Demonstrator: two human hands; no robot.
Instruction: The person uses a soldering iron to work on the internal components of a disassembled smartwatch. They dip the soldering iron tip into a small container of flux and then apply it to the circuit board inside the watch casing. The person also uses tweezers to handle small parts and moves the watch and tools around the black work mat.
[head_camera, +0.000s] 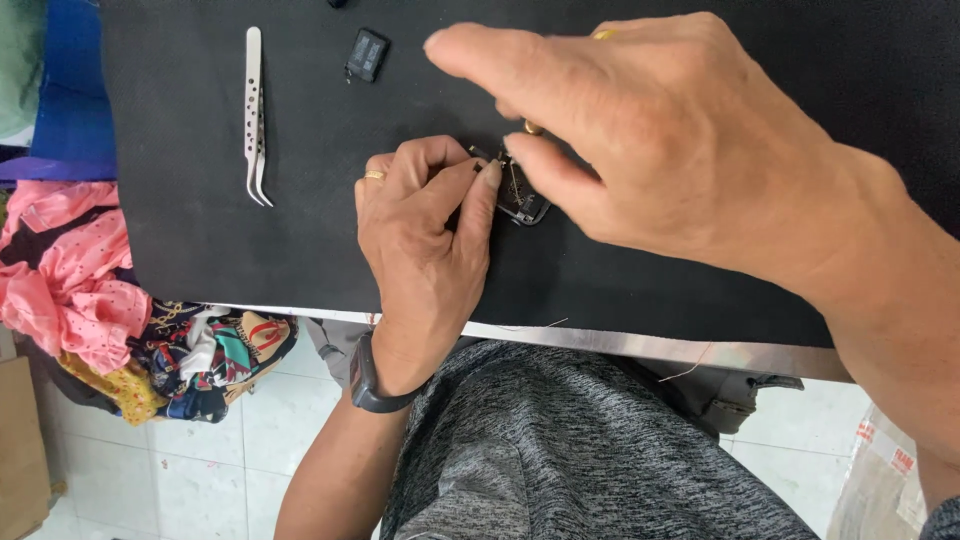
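Small dark metal frame pinned flat on matte black bench mat, steadied by left hand, fingertips pinching its near edge. Right hand at three o'clock, clenched on brass-tipped tool. Perforated steel tweezers and dark rectangular part parked at ten o'clock.

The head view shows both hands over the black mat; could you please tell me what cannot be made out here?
- Small dark framed part: mostly hidden by the left hand and right hand; its kind is unclear.
- Brass-coloured tool: only bits show beside the right hand.
- Small black rectangular component: too small for detail.
- Dark object at the top edge: cut off by the frame.
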